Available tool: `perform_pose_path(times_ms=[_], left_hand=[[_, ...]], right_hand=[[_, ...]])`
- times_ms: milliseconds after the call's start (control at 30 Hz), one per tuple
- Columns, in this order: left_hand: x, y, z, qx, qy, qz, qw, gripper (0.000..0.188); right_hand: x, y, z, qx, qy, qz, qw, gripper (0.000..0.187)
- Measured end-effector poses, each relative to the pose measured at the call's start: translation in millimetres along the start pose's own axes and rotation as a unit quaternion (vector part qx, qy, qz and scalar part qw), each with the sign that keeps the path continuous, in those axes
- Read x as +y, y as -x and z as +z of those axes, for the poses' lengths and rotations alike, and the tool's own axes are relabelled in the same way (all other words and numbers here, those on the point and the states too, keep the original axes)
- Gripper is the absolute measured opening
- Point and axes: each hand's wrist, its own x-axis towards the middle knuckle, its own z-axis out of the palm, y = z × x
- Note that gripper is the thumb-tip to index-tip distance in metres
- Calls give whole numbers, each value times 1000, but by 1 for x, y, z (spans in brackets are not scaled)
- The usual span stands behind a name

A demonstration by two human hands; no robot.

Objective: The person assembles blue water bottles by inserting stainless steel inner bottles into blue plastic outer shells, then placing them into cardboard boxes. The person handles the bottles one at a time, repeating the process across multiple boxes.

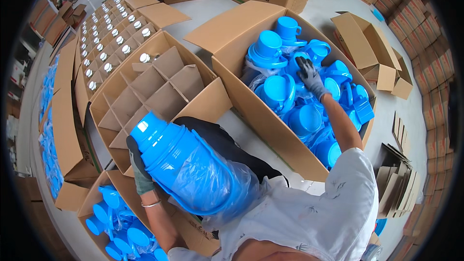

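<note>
My left hand (139, 166), in a grey glove, is closed on the side of a large blue plastic thermos (186, 164). It lies tilted across my lap, its narrow end toward the divided carton, a carrying handle looped over it and clear plastic film around its wide end. My right hand (311, 77), in a grey and black glove, reaches into an open carton (261, 118) on the right. Its fingers are spread over a blue plastic piece (296, 65) among several blue cups with handles (289, 28). Whatever lies under the palm is hidden.
A carton with cardboard dividers (154, 87) stands ahead, one white-capped bottle (145, 58) in its far corner. Beyond it are rows of white-capped bottles (107, 67). Another carton of blue cups (128, 234) sits at lower left. Open cartons (365, 41) and stacked boxes (435, 101) stand right.
</note>
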Motion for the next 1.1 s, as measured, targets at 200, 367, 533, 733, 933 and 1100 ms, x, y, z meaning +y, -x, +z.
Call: perform_pose_path(times_ms=[200, 367, 533, 733, 933, 1100], left_hand=[[-14, -14, -32, -43, 60, -38, 997, 69], [8, -20, -25, -20, -30, 9, 999, 67], [19, 16, 4, -5, -263, 121, 957, 58], [61, 59, -81, 15, -424, 265, 866, 41], [-46, 24, -33, 32, -243, 271, 931, 46], [-19, 15, -41, -33, -309, 198, 930, 53]], right_hand=[[-11, -27, -30, -139, 33, 112, 983, 50], [-280, -85, -59, -55, -494, -113, 861, 35], [-469, -63, -53, -238, -608, -279, 704, 54], [-419, -88, -11, -162, -698, -90, 692, 49], [-452, -26, -38, -136, -513, -303, 792, 48], [-464, -72, -50, -366, -603, -144, 694, 53]])
